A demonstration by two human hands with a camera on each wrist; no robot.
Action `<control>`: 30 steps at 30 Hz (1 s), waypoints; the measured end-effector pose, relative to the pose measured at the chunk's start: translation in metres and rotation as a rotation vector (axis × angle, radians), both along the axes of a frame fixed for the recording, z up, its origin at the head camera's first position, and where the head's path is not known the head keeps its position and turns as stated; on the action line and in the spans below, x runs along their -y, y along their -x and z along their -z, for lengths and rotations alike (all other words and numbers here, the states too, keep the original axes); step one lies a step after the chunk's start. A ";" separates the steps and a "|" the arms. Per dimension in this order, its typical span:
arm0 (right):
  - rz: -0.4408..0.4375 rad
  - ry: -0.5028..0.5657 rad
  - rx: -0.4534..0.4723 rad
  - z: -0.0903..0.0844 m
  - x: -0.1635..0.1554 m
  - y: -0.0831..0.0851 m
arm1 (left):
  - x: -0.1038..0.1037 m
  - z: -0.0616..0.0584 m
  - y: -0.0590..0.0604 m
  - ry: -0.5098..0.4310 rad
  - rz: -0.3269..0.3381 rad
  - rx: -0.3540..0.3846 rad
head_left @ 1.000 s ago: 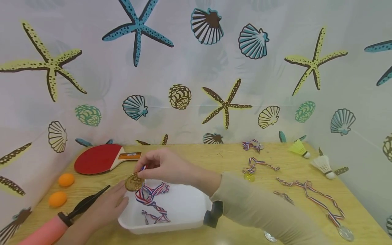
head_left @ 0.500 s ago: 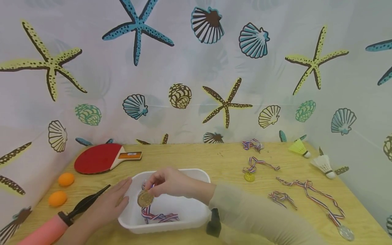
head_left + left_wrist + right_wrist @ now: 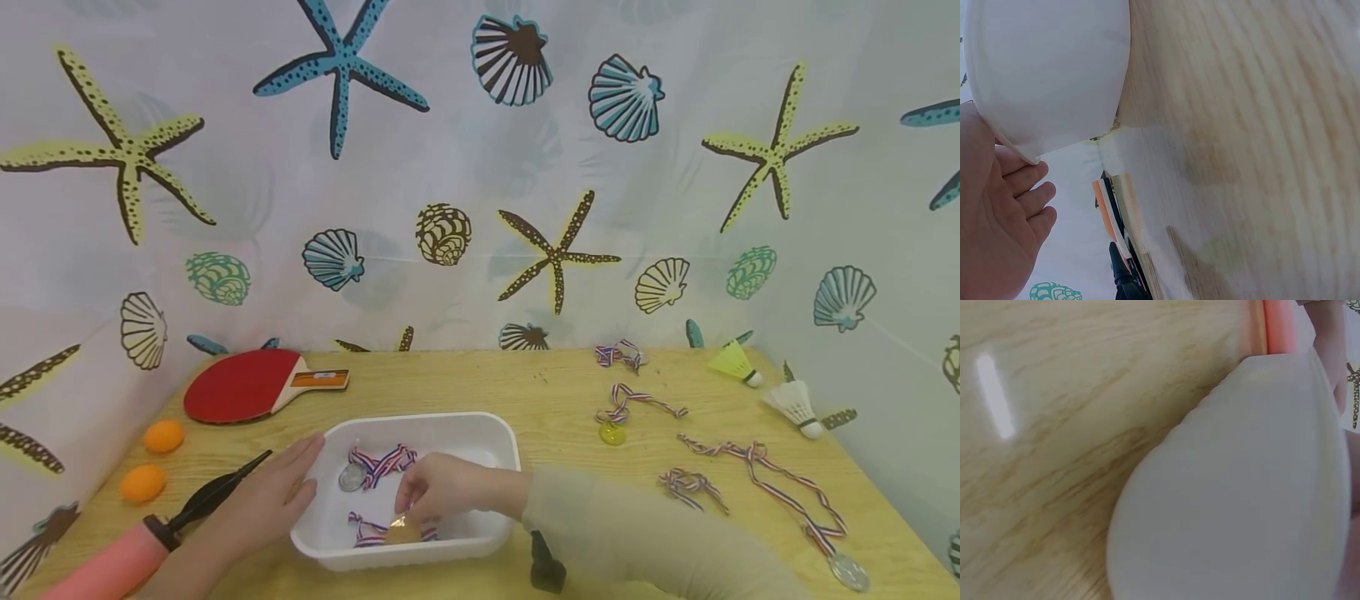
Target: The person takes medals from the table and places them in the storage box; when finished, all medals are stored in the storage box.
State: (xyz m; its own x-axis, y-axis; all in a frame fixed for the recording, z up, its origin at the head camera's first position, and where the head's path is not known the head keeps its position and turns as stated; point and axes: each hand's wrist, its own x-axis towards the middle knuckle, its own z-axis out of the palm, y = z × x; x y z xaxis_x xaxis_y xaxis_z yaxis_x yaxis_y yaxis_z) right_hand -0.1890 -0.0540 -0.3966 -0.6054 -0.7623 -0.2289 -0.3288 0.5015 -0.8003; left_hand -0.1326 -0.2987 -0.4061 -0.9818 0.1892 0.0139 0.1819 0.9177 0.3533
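Note:
Inside the white plastic tub, my right hand pinches a gold medal at its upper edge, low near the front wall. A striped red, white and blue ribbon lies partly behind that medal. Further back in the tub sits a silver medal with its own striped ribbon. My left hand rests against the tub's left rim with its fingers extended; the left wrist view has those fingers touching the rim from outside. In the right wrist view the tub's wall hides most of my right hand.
Left of the tub are a red table tennis paddle, two orange balls and a pink hand pump. Rightward lie several ribboned medals, one gold, one silver, plus yellow and white shuttlecocks.
My right hand has carried the gold medal from above the tub's left end down and rightward into it. The silver medal inside has come into view. My left hand stays at the rim.

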 end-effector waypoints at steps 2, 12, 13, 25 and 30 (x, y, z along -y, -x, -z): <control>-0.001 -0.026 -0.001 0.004 -0.001 0.000 | -0.001 0.000 0.000 0.004 0.002 0.003; -0.046 -0.223 -0.142 0.009 -0.003 0.003 | 0.000 0.000 0.001 0.006 -0.005 0.010; -0.054 -0.247 -0.169 0.009 -0.002 0.003 | 0.000 0.000 0.001 0.004 -0.004 0.008; -0.091 -0.395 -0.335 0.001 0.009 0.019 | -0.002 -0.003 0.000 0.010 -0.007 0.017; -0.081 -0.417 -0.307 -0.001 0.015 0.019 | -0.003 -0.004 -0.001 0.008 0.000 0.013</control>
State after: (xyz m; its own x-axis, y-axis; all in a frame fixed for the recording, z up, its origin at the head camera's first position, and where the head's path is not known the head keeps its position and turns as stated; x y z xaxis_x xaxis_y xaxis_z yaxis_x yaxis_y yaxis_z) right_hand -0.2081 -0.0688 -0.3952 -0.6351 -0.6912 -0.3447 -0.5675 0.7204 -0.3988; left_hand -0.1317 -0.2960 -0.4016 -0.9819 0.1896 -0.0004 0.1775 0.9202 0.3488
